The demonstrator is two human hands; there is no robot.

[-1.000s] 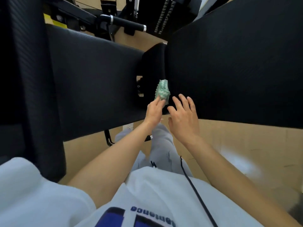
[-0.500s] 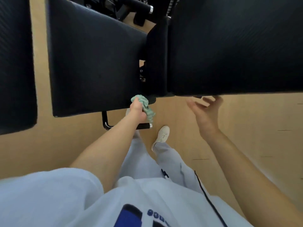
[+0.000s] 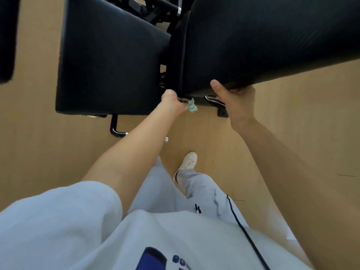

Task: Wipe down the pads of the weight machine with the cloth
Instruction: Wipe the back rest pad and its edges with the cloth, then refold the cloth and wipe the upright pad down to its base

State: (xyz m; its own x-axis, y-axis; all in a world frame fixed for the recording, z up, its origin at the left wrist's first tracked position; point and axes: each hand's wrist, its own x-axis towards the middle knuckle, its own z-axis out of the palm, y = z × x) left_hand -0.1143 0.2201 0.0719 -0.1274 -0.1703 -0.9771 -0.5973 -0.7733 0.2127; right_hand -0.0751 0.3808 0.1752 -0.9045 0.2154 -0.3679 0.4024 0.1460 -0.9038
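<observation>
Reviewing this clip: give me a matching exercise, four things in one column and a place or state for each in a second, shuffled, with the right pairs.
Things:
1. cloth
2. right hand
3. white shoe
4. left hand

Places or states:
A. on the wooden floor, below both hands
B. gripping the lower edge of the right pad
C. green, bunched, sticking out of a fist
D. closed around the cloth under the pads

Pairs: 1-C, 2-B, 3-A, 4-D
</observation>
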